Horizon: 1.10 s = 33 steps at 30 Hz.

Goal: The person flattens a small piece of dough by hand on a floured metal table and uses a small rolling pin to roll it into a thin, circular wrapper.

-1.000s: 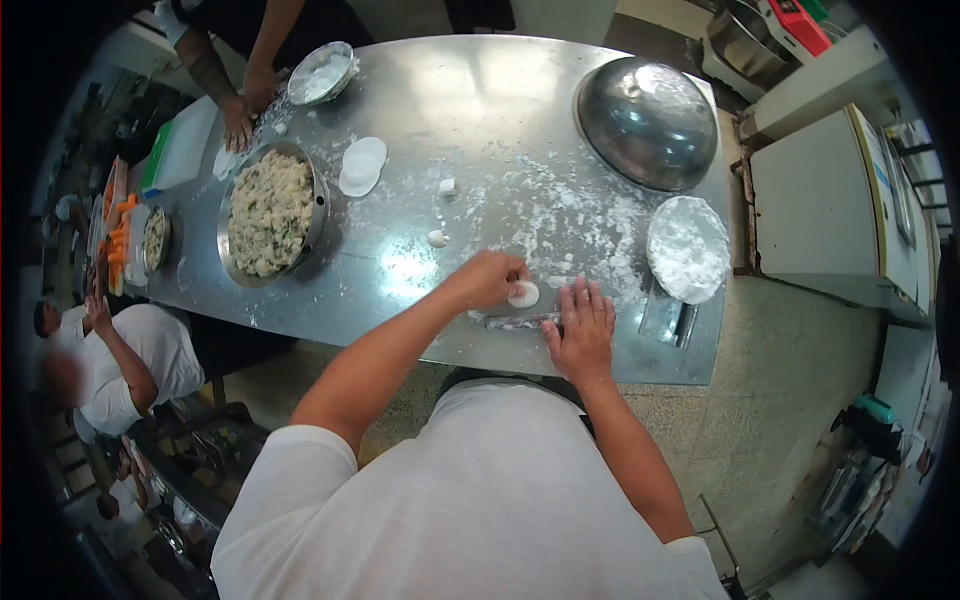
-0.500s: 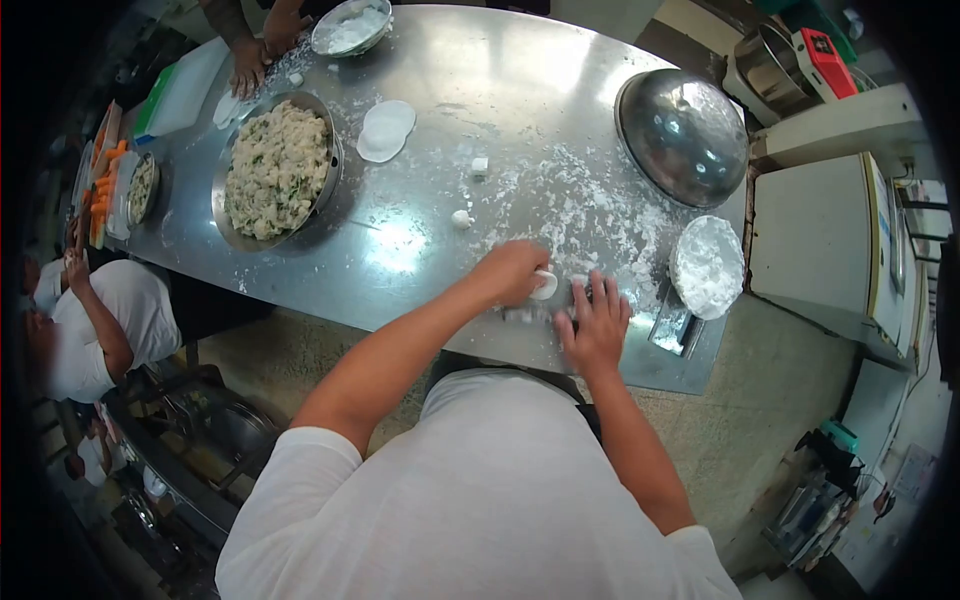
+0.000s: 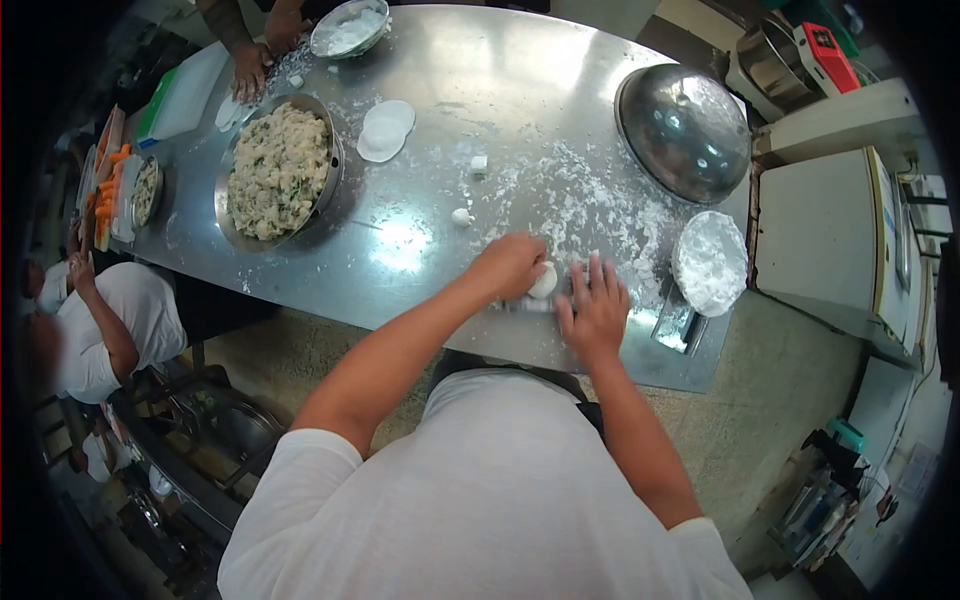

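Desk [image 3: 470, 80], floured: left hand [image 3: 514, 266] pinching the edge of a dough round [image 3: 545, 282]; right hand [image 3: 595, 308] spread over a blurred rod [image 3: 527, 305]; bowl [image 3: 335, 174] of mixture, well apart.

Your left arm [image 3: 385, 350] is slanting from near left toward far right, and your left hand [image 3: 512, 267] is curling its fingers inward, its back facing up. Your right arm [image 3: 637, 425] is slanting from near right toward far left. Your right hand [image 3: 597, 310] is lying palm down, fingers pointing far and spreading, thumb jutting left. Your hands are sitting close together without touching.
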Tool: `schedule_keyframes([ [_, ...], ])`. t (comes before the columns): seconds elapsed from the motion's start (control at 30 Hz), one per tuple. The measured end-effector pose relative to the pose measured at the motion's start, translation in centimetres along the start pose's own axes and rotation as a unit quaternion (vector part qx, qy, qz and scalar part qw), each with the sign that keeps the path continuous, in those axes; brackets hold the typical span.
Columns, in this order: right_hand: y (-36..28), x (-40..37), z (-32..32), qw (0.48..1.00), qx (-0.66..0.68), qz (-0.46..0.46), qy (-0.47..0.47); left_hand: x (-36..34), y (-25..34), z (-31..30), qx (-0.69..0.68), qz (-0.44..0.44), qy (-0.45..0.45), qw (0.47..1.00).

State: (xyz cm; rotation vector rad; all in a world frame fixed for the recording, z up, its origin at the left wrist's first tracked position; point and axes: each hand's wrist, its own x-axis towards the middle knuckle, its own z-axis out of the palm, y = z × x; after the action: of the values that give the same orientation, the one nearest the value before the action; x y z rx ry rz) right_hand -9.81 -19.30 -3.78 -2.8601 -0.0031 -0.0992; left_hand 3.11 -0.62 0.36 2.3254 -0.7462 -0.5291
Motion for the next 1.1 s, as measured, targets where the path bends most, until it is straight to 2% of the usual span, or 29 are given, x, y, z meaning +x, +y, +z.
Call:
schedule_keyframes([
  [0.03,-0.1,-1.2,-0.3,1.0,0.001,-0.002,-0.002,-0.5,-0.1,0.1,0.0,-0.003,0.001,1.0],
  [0.1,-0.3,-3.2,-0.5,1.0,0.005,0.008,-0.014,-1.7,-0.3,0.5,-0.099,-0.066,-0.021,0.993],
  [0.13,-0.7,-2.2,-0.9,1.0,0.007,0.016,-0.021,-2.1,-0.2,0.5,-0.102,-0.068,-0.031,0.992],
  [0.2,-1.8,4.2,-1.8,0.995,-0.031,0.084,-0.04,-2.2,0.5,0.0,-0.07,-0.068,0.006,0.995],
  [0.23,-1.8,6.7,-1.7,0.996,-0.034,0.088,-0.005,-1.9,0.5,0.1,-0.069,-0.067,-0.003,0.995],
  [0.3,-1.3,9.6,-1.3,0.994,-0.038,0.093,0.041,-0.3,0.4,-0.6,-0.017,-0.039,0.064,0.997],
  [0.37,-1.2,10.7,-0.9,0.993,-0.009,0.075,0.091,0.0,1.2,-0.9,0.0,-0.036,0.037,0.999],
  [0.43,-1.1,7.6,-0.6,0.996,0.002,0.051,0.07,0.1,1.7,-1.4,0.028,-0.043,-0.023,0.998],
  [0.53,-0.3,-0.8,-0.1,1.0,0.013,-0.012,0.02,-1.6,0.5,0.0,-0.006,-0.058,0.008,0.998],
  [0.57,-0.4,-0.8,-0.1,1.0,0.014,-0.014,0.019,-2.1,0.4,0.0,-0.007,-0.06,0.009,0.998],
  [0.63,-0.9,-1.5,-1.0,1.0,-0.007,-0.004,0.012,-3.2,0.7,0.3,-0.14,-0.141,-0.022,0.98],
  [0.67,-1.0,0.3,-0.9,1.0,-0.015,0.016,-0.003,-3.2,0.7,0.5,-0.14,-0.142,-0.032,0.979],
  [0.73,-2.1,6.2,-1.8,0.996,-0.034,0.076,-0.012,-2.8,0.7,0.7,-0.044,-0.095,0.036,0.994],
  [0.77,-1.9,8.1,-1.1,0.996,-0.033,0.081,-0.01,-2.4,0.6,0.8,-0.042,-0.091,0.032,0.994],
  [0.83,-1.5,11.0,-0.4,0.994,-0.033,0.074,0.071,-1.0,0.2,0.4,-0.036,-0.039,0.121,0.991],
  [0.87,-1.6,10.7,-0.5,0.994,-0.034,0.071,0.078,-0.5,0.0,0.2,-0.01,-0.038,0.089,0.995],
  [0.93,-1.7,8.2,-1.0,0.996,-0.011,0.055,0.067,-0.8,0.2,0.1,0.005,-0.039,0.084,0.996],
  [1.0,-0.9,2.6,0.3,0.999,-0.013,0.016,0.038,-1.9,0.3,0.3,0.015,-0.049,0.074,0.996],
  [1.07,-0.9,-2.5,-0.5,0.999,-0.008,-0.002,0.031,-3.0,0.2,0.6,-0.108,-0.129,0.066,0.983],
  [1.1,-0.9,-3.7,-0.6,1.0,-0.003,-0.011,0.024,-3.5,0.2,0.5,-0.109,-0.133,0.063,0.983],
])
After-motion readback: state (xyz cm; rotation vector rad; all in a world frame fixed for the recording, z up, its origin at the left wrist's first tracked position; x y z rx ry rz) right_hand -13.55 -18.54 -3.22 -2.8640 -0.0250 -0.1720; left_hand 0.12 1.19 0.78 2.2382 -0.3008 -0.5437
